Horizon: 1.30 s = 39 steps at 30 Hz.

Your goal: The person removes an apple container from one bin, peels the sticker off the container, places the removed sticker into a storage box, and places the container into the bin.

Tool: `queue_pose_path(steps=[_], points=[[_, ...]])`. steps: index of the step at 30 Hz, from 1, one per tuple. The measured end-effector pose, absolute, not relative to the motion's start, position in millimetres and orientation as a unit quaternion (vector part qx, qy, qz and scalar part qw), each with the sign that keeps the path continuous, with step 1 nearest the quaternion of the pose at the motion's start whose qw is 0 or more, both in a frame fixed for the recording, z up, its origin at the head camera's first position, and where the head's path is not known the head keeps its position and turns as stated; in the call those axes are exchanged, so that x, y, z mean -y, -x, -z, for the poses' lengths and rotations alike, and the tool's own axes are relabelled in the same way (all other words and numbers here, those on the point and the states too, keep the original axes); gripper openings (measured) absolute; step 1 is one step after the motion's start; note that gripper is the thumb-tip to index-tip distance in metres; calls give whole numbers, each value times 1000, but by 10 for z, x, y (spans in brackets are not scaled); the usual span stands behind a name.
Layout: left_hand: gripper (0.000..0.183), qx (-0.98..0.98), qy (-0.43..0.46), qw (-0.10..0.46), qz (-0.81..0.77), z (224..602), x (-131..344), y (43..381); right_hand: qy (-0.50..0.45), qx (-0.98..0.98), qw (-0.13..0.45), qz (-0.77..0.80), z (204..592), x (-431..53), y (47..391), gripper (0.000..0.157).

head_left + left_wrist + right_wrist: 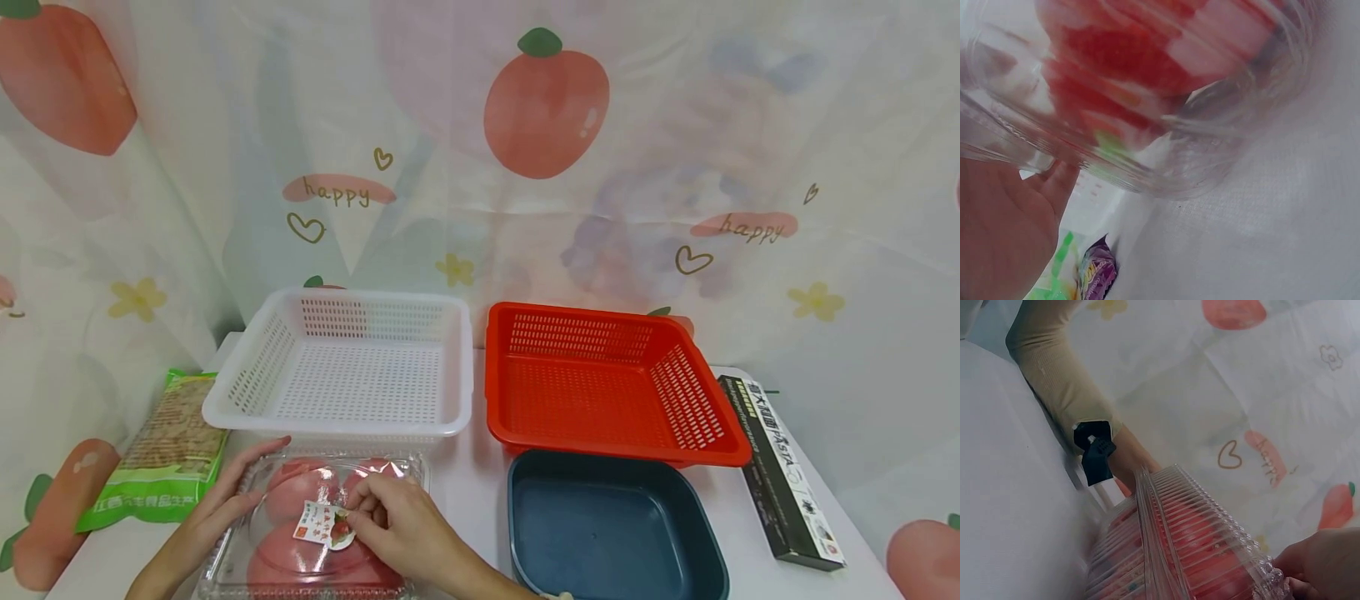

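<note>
In the head view, a clear plastic box (262, 550) of red round fruit (288, 554) lies at the front left. On its lid is a white label (315, 522) with a small red and green picture. The thumb and fingertips of my right hand (408, 529) pinch the label's right end. My left hand (198, 529) rests along the box's left side, thumb on the lid and fingers stretched toward the far corner. The left wrist view shows the red fruit (1122, 56) through the plastic, with the left palm (1007, 231) against the side. The box's ridged edge (1204, 519) fills the right wrist view's lower middle.
Behind the box stands a white basket (337, 429), with a red basket (600, 446) beside it. A dark blue bin (600, 533) is to the right. A black pasta box (780, 475) lies far right, a green-edged bag (168, 450) far left. A purple packet (1099, 272) lies near that bag.
</note>
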<state>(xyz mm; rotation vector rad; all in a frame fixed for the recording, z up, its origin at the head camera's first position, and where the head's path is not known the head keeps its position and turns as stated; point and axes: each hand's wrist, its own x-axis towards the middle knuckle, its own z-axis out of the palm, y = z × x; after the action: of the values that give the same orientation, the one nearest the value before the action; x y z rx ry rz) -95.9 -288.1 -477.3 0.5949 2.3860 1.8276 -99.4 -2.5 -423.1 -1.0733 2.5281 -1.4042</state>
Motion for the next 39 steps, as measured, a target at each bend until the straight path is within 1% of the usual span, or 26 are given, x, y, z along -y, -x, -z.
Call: queue_pose_path(steps=[6,11,21,27,33,39], points=[[52,-779,-193,41,-596,4734,2865,948,338,-806,46,483,4239,19,1010,1],[52,-774,-190,48,-602,4740,2871,948,333,-804,56,488,4228,17,1016,7],[53,-771,-207,38,-601,4776,2891,966,321,-798,65,505,4224,15,1013,6],[53,-774,-201,41,-599,4784,2890,963,314,-796,76,512,4226,14,1011,5],[54,-772,-205,40,-600,4777,2898,963,309,-796,75,514,4227,15,1011,7],[54,-764,-219,35,-606,4765,2885,970,309,-798,71,513,4222,11,1011,5]])
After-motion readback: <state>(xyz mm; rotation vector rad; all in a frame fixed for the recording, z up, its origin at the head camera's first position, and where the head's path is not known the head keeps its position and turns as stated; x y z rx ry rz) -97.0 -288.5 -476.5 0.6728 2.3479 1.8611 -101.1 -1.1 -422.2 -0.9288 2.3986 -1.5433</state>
